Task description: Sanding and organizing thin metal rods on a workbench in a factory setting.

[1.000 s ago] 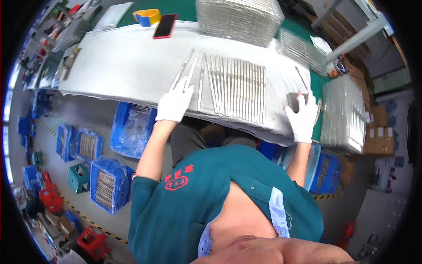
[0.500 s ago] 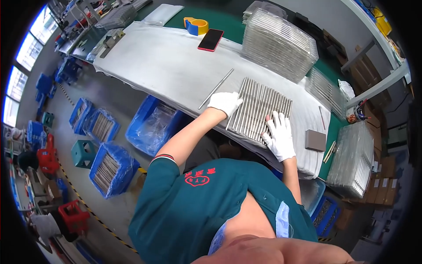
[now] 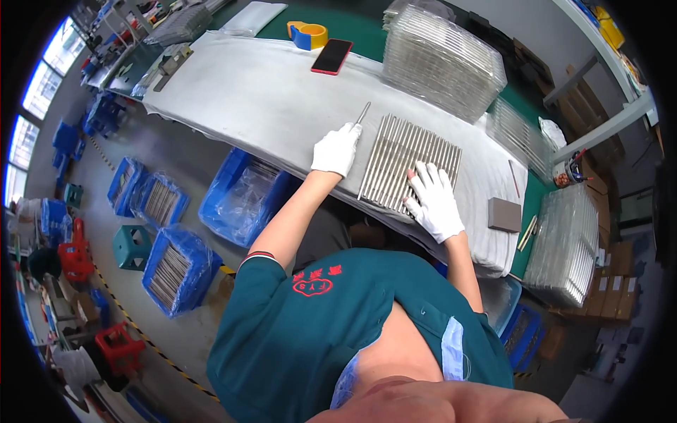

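Now the view has swung left since half a second ago, so more of the long grey-covered desk (image 3: 247,92) shows, and the row of metal rods (image 3: 409,163) sits nearer the middle of the picture. On the desk, the rods lie side by side in a flat batch near its near edge. Both hands wear white gloves. The left hand (image 3: 337,149) has moved off the batch to its left side and is closed around a single rod (image 3: 362,113) that sticks out toward the far side. The right hand (image 3: 434,201) stays spread flat, fingers open, pressing the near right corner of the rods.

Beyond the batch, a tall stack of clear trays (image 3: 444,60) stands at the far right, with another stack (image 3: 568,243) at the desk's right end. Blue bins (image 3: 243,197) sit on the floor at the left. A grey block (image 3: 505,214) lies right of the rods. A red phone (image 3: 332,56) and tape roll (image 3: 308,34) lie far off.
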{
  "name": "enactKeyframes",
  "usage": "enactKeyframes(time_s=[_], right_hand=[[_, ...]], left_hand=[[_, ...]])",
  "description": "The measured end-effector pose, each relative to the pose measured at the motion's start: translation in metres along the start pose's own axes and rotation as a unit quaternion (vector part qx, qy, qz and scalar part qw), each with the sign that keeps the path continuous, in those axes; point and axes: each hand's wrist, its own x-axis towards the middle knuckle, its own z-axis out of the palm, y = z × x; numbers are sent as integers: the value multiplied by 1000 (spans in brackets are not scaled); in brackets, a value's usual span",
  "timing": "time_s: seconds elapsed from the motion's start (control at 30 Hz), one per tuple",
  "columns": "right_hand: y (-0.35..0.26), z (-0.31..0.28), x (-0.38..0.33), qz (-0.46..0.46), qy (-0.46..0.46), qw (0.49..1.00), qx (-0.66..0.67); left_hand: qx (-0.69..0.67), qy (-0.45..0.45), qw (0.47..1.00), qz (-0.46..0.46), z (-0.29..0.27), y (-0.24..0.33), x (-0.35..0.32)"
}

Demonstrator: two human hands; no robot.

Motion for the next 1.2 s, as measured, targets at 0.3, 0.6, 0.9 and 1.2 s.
enactKeyframes(time_s=[0.3,0.6,0.9,1.2], right_hand=[[-3,10,5,-14,29,999,-6],[-15,-17,-27,31,-34,996,73],[-31,-6,-15,31,-20,998,43],[-32,5,-4,19,-1,998,55]], left_hand=[[-34,-2,999,28,-1,35,-16],[21,1,972,236,-37,10,-67],[37,-38,970,238,-18,2,-45],[55,-90,970,221,-16,20,-46]])
